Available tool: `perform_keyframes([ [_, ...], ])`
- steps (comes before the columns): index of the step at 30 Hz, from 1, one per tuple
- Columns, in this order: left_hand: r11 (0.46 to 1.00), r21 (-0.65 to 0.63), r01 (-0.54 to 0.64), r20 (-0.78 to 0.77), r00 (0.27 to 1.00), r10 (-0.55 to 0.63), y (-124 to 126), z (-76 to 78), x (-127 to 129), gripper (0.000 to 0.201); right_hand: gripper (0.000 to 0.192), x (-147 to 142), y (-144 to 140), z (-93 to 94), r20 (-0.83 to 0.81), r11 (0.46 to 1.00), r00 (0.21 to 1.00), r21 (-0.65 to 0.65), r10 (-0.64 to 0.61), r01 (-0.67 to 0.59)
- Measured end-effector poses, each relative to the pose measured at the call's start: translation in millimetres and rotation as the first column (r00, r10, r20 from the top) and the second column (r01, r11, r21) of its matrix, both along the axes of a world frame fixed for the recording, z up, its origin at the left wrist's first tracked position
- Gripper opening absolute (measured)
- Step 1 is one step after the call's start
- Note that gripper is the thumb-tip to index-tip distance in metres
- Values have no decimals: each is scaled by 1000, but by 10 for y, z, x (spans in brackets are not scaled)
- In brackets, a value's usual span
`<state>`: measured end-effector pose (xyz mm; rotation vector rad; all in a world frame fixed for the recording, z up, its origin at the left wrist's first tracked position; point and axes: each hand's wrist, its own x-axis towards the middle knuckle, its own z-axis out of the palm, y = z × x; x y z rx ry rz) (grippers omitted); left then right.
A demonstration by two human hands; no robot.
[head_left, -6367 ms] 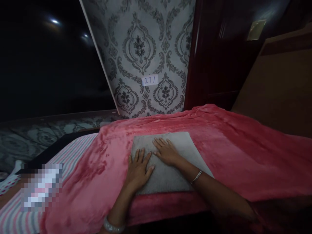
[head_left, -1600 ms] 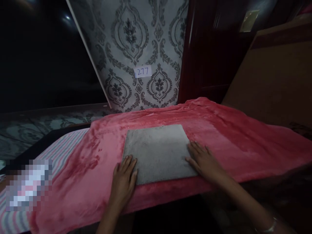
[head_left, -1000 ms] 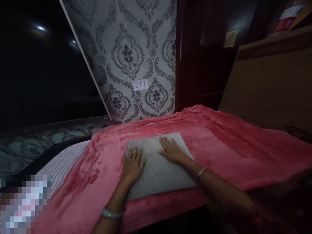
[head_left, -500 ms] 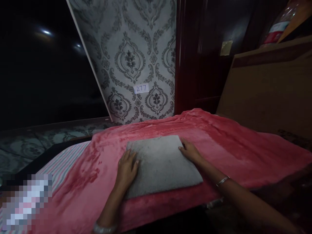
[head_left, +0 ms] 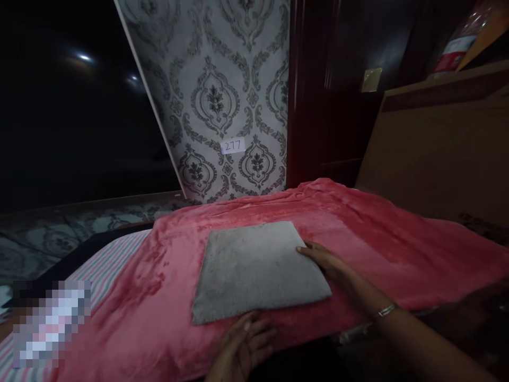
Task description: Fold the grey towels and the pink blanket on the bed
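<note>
Head view, dim light. I am seeing a grey folded cloth [head_left: 258, 269] lying flat as a rough square on a pink fleece blanket [head_left: 397, 249], in the middle of the blanket's near half.

Right hand [head_left: 324, 260]: lying open against the cloth's right edge, fingers together and pointing left, fingertips touching the edge. It is gripping nothing. A thin bangle [head_left: 385, 310] is showing on that wrist.

Left hand [head_left: 244, 347]: sitting at the cloth's near edge, fingers loosely spread and curled a little, tips just at the edge. I cannot tell whether they are actually touching it. The hand is holding nothing.

The two hands are apart, one at the right side and one at the near side of the cloth.

Surroundings: a striped sheet [head_left: 115, 260] is showing to the left of the blanket. Behind it, patterned wallpaper [head_left: 222, 95] is carrying a small label reading 277 [head_left: 233, 145]. A dark red door frame [head_left: 314, 106] is standing to the right of the wallpaper.
</note>
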<state>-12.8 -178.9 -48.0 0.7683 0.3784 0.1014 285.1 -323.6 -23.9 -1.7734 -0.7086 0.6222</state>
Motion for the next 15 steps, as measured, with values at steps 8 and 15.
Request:
perform_keyframes([
  [8,978,-203,47,72,997,-33,-343,-51,355,62,49,-214,-298,107,262,987,964,159,-39,-3],
  [15,739,-320,-593,-210,805,555,-306,375,356,54,58,-811,-580,148,209,993,976,115,-58,34],
])
